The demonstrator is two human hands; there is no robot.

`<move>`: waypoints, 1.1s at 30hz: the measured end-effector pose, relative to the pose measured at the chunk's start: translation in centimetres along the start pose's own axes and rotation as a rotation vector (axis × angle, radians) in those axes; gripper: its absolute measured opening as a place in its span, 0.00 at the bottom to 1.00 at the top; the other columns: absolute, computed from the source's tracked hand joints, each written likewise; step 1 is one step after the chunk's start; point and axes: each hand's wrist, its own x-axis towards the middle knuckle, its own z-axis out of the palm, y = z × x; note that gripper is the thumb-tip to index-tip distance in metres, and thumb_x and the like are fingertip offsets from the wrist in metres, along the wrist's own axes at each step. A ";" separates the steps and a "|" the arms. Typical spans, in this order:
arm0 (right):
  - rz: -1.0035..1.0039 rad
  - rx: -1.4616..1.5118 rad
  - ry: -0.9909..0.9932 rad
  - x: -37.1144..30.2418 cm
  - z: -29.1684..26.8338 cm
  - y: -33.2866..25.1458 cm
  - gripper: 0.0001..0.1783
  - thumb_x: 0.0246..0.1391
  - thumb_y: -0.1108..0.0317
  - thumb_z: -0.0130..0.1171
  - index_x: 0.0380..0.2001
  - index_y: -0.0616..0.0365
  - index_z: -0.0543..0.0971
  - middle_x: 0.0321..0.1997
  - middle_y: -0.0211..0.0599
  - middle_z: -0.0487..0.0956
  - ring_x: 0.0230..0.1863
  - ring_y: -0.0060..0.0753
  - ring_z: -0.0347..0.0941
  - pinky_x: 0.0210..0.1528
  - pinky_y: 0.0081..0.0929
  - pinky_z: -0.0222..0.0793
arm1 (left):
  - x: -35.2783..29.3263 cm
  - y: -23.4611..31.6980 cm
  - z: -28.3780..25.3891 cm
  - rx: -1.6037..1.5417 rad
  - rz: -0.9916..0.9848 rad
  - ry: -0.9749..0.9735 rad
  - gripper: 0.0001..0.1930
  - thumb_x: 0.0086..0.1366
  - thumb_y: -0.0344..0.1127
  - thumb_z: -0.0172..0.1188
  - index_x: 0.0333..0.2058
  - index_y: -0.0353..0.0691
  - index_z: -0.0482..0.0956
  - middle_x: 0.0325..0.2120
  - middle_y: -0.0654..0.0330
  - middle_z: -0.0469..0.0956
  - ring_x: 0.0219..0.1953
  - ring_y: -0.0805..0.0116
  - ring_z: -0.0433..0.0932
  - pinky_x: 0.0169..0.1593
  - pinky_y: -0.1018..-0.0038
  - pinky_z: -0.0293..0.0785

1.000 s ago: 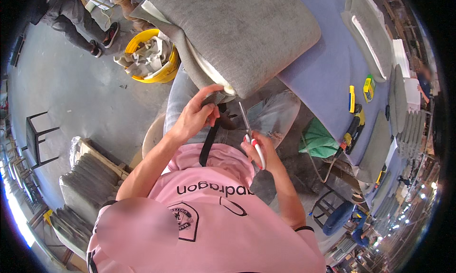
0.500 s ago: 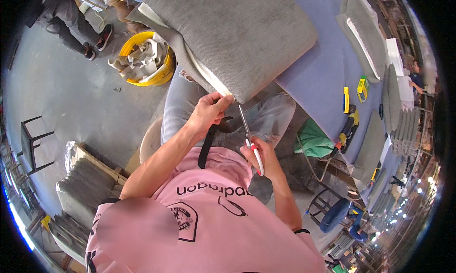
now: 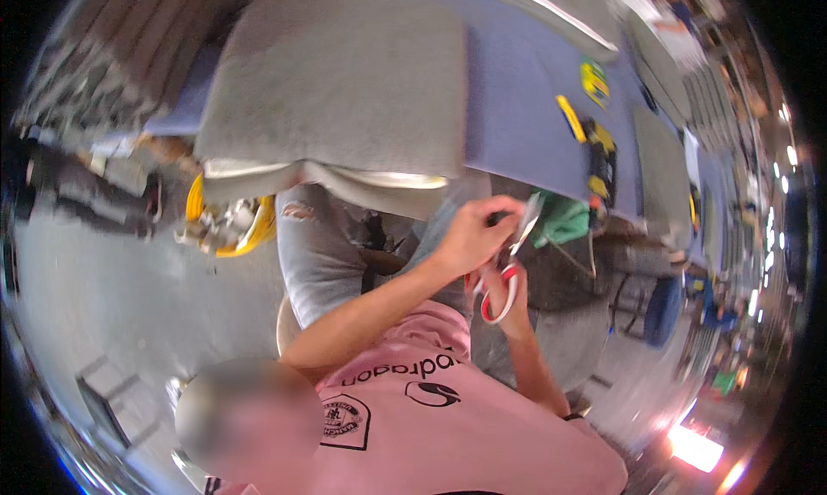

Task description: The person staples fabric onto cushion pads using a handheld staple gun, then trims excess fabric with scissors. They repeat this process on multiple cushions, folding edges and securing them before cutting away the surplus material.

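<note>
My right hand grips scissors with red and white handles, blades pointing up and away from me. Close beside the blades is my left hand, its fingers curled together; motion blur hides whether anything small is between them. In front of me, a grey fabric-covered cushion lies at the table's near edge, overhanging my lap. Along its near side the grey cloth hangs as a loose flap, and white material shows in the gap. Both hands are apart from the cushion, to the right of its near corner.
The blue-topped table carries a yellow cutter, a yellow-green box and a black-and-yellow power tool. A green cloth hangs at its edge. Left are a yellow bucket of scraps and a person's legs.
My left hand has let go of the cushion's corner and moved right, beside the scissors. The cushion now sits turned, its loose flap toward me. My view has swung to the right.
</note>
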 end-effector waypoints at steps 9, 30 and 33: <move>0.130 0.372 0.256 -2.8 1.9 1.1 0.20 0.78 0.58 0.58 0.59 0.65 0.81 0.43 0.35 0.84 0.40 0.23 0.80 0.39 0.23 0.72 | -2.9 3.7 -7.8 0.848 0.458 0.201 0.12 0.69 0.32 0.71 0.50 0.48 0.88 0.32 0.61 0.82 0.32 0.61 0.79 0.38 0.61 0.74; 0.162 0.030 0.261 0.1 8.4 9.4 0.20 0.73 0.53 0.68 0.46 0.62 0.83 0.28 0.37 0.80 0.30 0.26 0.75 0.34 0.33 0.72 | -5.0 2.7 -12.3 1.035 0.537 0.249 0.16 0.66 0.32 0.73 0.52 0.44 0.86 0.35 0.63 0.83 0.41 0.56 0.80 0.50 0.58 0.69; 0.206 -0.178 0.279 -0.4 2.7 6.3 0.18 0.73 0.58 0.68 0.57 0.57 0.84 0.36 0.24 0.80 0.36 0.16 0.74 0.40 0.23 0.74 | -12.4 0.6 -22.6 1.091 0.438 0.490 0.13 0.66 0.25 0.66 0.49 0.40 0.85 0.37 0.54 0.86 0.35 0.51 0.82 0.43 0.58 0.76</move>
